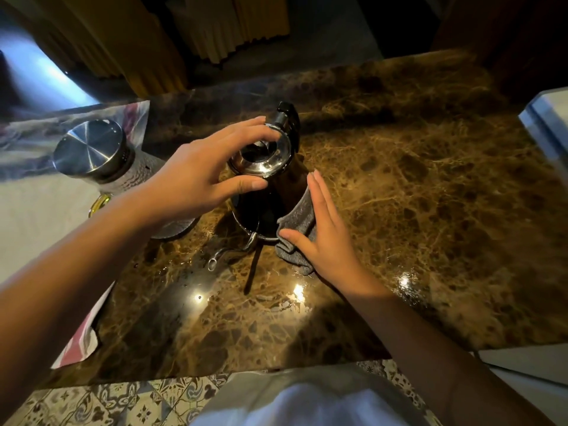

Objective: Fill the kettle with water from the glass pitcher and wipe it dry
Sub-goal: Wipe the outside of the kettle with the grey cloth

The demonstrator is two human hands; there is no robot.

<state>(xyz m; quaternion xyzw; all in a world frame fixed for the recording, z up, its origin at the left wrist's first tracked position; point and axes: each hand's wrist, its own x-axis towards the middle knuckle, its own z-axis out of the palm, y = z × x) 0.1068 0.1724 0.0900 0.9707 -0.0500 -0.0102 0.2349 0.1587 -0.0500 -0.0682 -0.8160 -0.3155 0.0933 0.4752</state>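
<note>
A dark steel kettle (pixel 266 207) with a shiny lid (pixel 261 156) and a thin gooseneck spout (pixel 229 252) stands on the brown marble counter (pixel 415 195). My left hand (pixel 199 170) grips the lid from above, fingers and thumb curled round its rim. With fingers straight, my right hand (pixel 322 229) presses a grey cloth (pixel 299 224) flat against the kettle's right side. The glass pitcher (pixel 123 176), capped with a steel lid (pixel 89 150), stands to the left, partly behind my left forearm.
A patterned cloth (pixel 46 192) covers the counter's left part under the pitcher. A white object (pixel 547 118) sits at the right edge. Yellow curtains (pixel 172 35) hang beyond the far edge. Water drops glint on the marble near the front edge; patterned floor tiles show below.
</note>
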